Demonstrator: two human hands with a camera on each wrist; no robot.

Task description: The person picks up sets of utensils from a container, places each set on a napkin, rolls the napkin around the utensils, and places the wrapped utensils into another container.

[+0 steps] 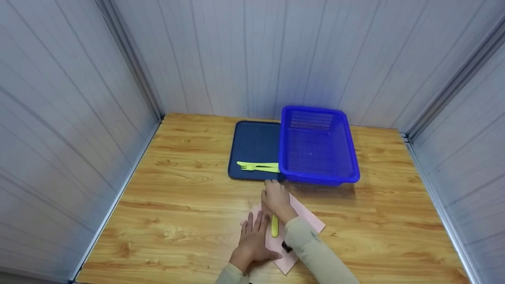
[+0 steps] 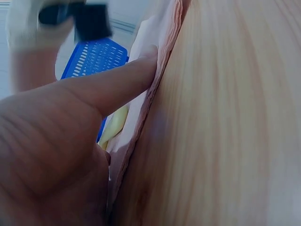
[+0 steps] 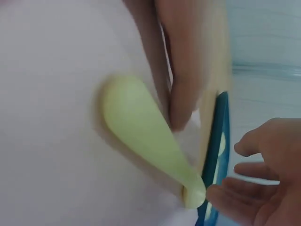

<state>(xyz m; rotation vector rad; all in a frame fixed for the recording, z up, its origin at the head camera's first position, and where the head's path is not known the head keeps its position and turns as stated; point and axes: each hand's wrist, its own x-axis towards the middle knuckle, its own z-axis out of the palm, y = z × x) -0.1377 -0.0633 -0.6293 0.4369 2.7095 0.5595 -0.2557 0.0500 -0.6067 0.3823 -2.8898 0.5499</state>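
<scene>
A pink paper napkin (image 1: 307, 215) lies on the table, its layered edges showing in the left wrist view. On it rests a yellow-green piece of cutlery (image 3: 136, 122) with a broad rounded end. The left hand (image 1: 253, 240) lies spread on the napkin's left side, its thumb pressed near the edge (image 2: 157, 70). Over the napkin's far part reaches the right hand (image 1: 276, 199), close to the cutlery's far end. In the right wrist view, its fingers (image 3: 244, 188) are loosely bent with no thing visibly held. From the head view, the right hand hides that far end.
Beyond the hands stands a blue plastic basket (image 1: 347, 157), partly over a dark blue tray (image 1: 254, 140). A yellow-green fork (image 1: 262, 168) and knife (image 1: 256, 163) lie on the tray. Pale panel walls (image 1: 236, 59) enclose the wooden table (image 1: 177, 213).
</scene>
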